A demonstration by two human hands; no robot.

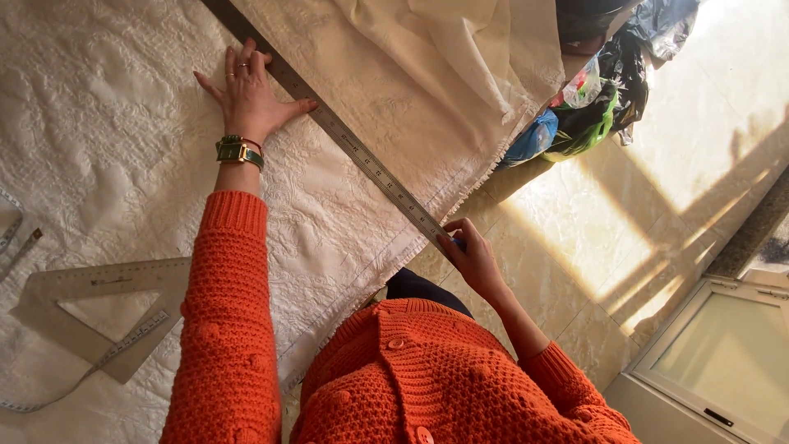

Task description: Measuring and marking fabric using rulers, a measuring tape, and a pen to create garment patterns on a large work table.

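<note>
A long metal ruler (353, 148) lies diagonally across white embroidered fabric (107, 148) spread on a table. My left hand (246, 90) presses flat on the fabric beside the ruler's upper part, fingers spread, with rings and a green wristwatch. My right hand (470, 255) is at the ruler's lower end near the fabric's edge, fingers pinched around a small blue marker whose tip sits at the ruler. Both sleeves are orange knit.
A clear plastic set square (99, 312) and a measuring tape (115, 349) lie on the fabric at the left. Folded cream cloth (460, 41) lies at the top. Plastic bags (592, 107) sit on the tiled floor. A white cabinet (723, 362) stands at the lower right.
</note>
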